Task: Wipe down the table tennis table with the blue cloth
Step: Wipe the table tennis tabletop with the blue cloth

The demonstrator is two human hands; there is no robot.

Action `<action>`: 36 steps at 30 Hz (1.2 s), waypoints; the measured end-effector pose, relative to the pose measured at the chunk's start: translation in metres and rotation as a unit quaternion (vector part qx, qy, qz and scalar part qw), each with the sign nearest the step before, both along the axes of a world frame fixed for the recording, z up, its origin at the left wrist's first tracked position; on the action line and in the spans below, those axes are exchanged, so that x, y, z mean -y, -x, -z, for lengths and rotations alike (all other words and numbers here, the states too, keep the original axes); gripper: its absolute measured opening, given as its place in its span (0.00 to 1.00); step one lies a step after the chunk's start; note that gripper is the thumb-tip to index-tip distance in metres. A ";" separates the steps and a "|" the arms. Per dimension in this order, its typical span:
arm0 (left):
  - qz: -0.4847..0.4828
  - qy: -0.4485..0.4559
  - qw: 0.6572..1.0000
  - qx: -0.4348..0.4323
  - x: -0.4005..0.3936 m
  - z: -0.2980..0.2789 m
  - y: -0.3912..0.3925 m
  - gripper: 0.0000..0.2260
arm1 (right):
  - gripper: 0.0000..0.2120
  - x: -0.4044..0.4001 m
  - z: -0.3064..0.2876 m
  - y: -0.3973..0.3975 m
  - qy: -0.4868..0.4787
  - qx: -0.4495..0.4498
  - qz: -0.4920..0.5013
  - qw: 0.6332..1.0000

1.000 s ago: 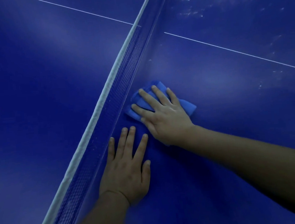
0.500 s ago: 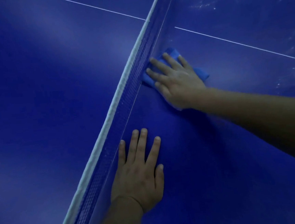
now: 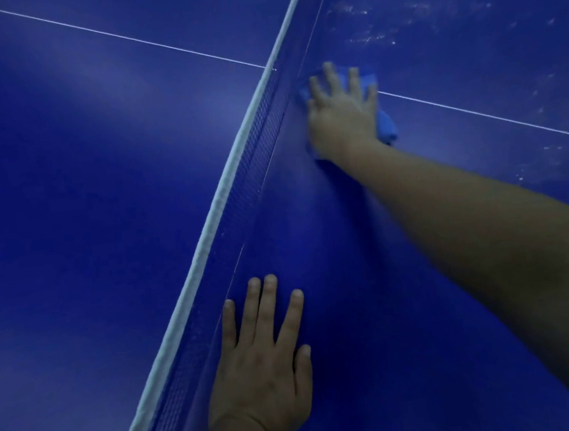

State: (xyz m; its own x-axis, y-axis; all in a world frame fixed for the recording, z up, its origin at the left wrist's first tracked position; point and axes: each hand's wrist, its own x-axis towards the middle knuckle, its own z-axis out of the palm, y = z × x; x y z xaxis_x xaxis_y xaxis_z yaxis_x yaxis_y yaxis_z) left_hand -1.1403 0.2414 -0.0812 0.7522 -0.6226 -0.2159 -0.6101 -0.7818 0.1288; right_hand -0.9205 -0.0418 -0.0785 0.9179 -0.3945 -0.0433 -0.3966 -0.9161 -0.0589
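Observation:
A dark blue table tennis table (image 3: 403,291) fills the view. My right hand (image 3: 341,114) lies flat with spread, straight fingers on a folded blue cloth (image 3: 386,125), pressing it onto the surface close to the net, where the white centre line meets it. Most of the cloth is hidden under the hand; its edges show at the fingertips and the right side. My left hand (image 3: 265,364) rests flat on the bare table nearer to me, fingers straight, beside the base of the net.
The net (image 3: 226,199) with its white top band runs diagonally from the lower left to the top middle. A thin white centre line (image 3: 491,114) crosses the table. Pale smudges (image 3: 374,35) mark the surface at the upper right.
My right hand has slid the cloth farther away along the net, up to the white centre line. My left hand has stayed flat on the table.

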 end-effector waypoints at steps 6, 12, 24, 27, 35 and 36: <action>0.001 0.003 1.000 0.000 -0.001 0.001 0.000 0.30 | 0.26 -0.024 0.003 0.001 0.001 0.010 0.080 0.997; 0.005 -0.001 1.000 0.015 -0.002 0.002 -0.001 0.29 | 0.26 0.020 0.005 0.031 -0.003 0.007 0.072 0.997; 0.004 0.015 1.000 0.026 0.003 -0.004 -0.001 0.29 | 0.25 0.054 0.005 0.080 0.007 0.027 0.134 0.991; 0.005 0.020 0.999 0.032 0.004 -0.001 0.001 0.29 | 0.24 0.055 0.007 0.089 0.019 -0.005 -0.007 1.000; -0.001 0.025 0.999 0.022 0.006 -0.005 0.001 0.29 | 0.25 0.177 -0.010 0.187 -0.018 0.033 0.405 0.913; 0.000 0.025 0.999 0.026 0.006 -0.005 0.001 0.29 | 0.25 0.159 -0.008 0.175 -0.008 0.034 0.363 0.931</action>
State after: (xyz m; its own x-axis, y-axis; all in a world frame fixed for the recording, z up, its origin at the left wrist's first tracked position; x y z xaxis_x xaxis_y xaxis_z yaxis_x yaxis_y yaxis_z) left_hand -1.1414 0.2355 -0.0764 0.7619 -0.6310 -0.1460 -0.6162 -0.7757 0.1364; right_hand -1.0959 -0.2010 -0.0709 0.4097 -0.9122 -0.0052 -0.9061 -0.4063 -0.1175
